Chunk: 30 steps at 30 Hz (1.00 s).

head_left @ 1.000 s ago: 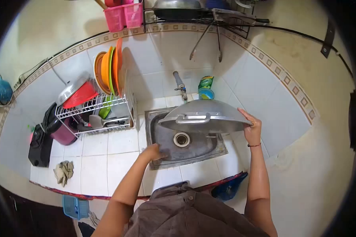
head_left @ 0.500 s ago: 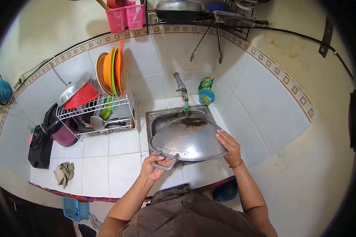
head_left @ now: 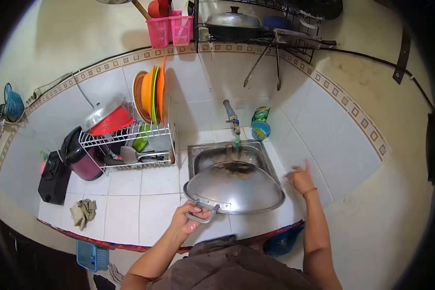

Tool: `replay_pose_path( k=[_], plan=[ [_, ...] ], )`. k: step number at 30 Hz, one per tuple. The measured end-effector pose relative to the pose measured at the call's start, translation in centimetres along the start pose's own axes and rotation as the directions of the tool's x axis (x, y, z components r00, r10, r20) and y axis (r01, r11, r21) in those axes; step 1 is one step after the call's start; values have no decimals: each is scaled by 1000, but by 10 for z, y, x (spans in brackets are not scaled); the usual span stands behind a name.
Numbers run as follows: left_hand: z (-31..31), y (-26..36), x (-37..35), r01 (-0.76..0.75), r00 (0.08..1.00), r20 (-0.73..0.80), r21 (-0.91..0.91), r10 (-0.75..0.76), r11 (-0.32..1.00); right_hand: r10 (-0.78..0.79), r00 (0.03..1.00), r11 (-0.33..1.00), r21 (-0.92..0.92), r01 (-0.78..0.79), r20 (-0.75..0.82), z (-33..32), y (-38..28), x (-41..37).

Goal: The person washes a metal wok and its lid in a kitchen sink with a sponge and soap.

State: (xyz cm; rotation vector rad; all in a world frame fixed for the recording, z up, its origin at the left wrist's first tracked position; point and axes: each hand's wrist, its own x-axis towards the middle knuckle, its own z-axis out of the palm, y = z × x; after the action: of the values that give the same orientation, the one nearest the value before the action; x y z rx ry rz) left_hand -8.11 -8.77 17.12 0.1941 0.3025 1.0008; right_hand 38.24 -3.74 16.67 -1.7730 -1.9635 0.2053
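Clearly, the wide silvery metal wok (head_left: 237, 188), bottom up with a dark scorched patch, slants over the grey metal sink (head_left: 198, 164); the left hand (head_left: 187, 217) grasps its looped handle, the right hand (head_left: 300, 180) ungripped beside it.

No text, label, brand, number or sign can be read on anything in view.

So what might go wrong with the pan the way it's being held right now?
Only the left hand grips the pan, by one side handle, so it could twist or tip. The right hand is off it, and might be late to steady it. The pan could also knock the sink rim beneath.
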Motion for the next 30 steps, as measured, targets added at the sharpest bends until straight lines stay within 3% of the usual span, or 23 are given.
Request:
replay_pose_path(
  k=[2,4,5,6,7,8,9,10,11,12,13,14,15,16,17,18,19,20,21,23,27,30],
  plan=[
    [17,4,-5,36,998,47,1,-36,999,-132,990,990,47,130,57,-21,-15,7],
    [4,3,-2,60,995,81,-13,-59,998,-107,953,986,95,139,-284,-45,-58,-12],
    [0,2,1,71,992,102,-18,-69,997,48,981,902,429,38,-187,-59,-73,-19],
    [17,2,-3,53,995,84,15,-54,999,163,986,708,701,-87,-42,-72,-86,-28],
    [18,2,-5,45,996,74,31,-47,999,226,965,427,877,-222,134,-76,-92,-35],
    [18,2,-6,37,997,67,46,-40,998,223,974,435,889,-143,47,-65,-77,-39],
    [20,1,-4,25,997,65,59,-29,998,343,910,831,527,-179,-232,-49,-66,-39],
    [20,2,-4,36,997,70,47,-39,998,286,807,947,26,-319,-517,-30,-64,-42],
    [21,3,-7,40,997,61,55,-43,998,77,703,746,-427,-511,-707,-6,-57,-51],
    [25,3,-9,37,997,60,59,-40,998,191,559,960,34,-278,-807,25,-37,-59],
    [28,5,-9,26,998,59,63,-30,998,595,387,784,615,-85,-704,54,-40,-67],
    [19,6,-9,13,994,108,74,-21,997,843,293,406,890,206,-452,72,-61,-76],
    [16,8,-11,14,994,104,65,-20,998,926,333,60,942,330,-175,108,-46,-97],
    [13,10,-14,17,995,99,57,-23,998,777,597,248,969,3,-200,154,-22,-136],
    [13,11,-13,22,995,97,48,-26,999,740,669,-242,954,177,64,178,-29,-160],
    [19,11,-14,2,996,89,65,-8,998,647,690,-665,681,306,323,202,-38,-184],
    [19,10,-14,-1,995,96,51,-4,999,770,428,-593,777,209,473,200,-87,-182],
    [18,11,-15,-5,994,105,41,1,999,760,635,-82,990,-114,136,218,-84,-196],
    [17,11,-17,-6,994,111,31,3,1000,631,743,530,823,-205,-221,235,-83,-210],
    [17,8,-16,-26,997,69,46,23,999,834,549,115,991,-62,-62,177,-144,-193],
    [19,4,-14,-26,995,93,15,24,1000,634,758,353,930,-107,-154,188,-126,-214],
    [17,-1,-11,-30,992,119,-15,32,999,378,835,843,521,-131,-400,177,-114,-223]
  ],
)
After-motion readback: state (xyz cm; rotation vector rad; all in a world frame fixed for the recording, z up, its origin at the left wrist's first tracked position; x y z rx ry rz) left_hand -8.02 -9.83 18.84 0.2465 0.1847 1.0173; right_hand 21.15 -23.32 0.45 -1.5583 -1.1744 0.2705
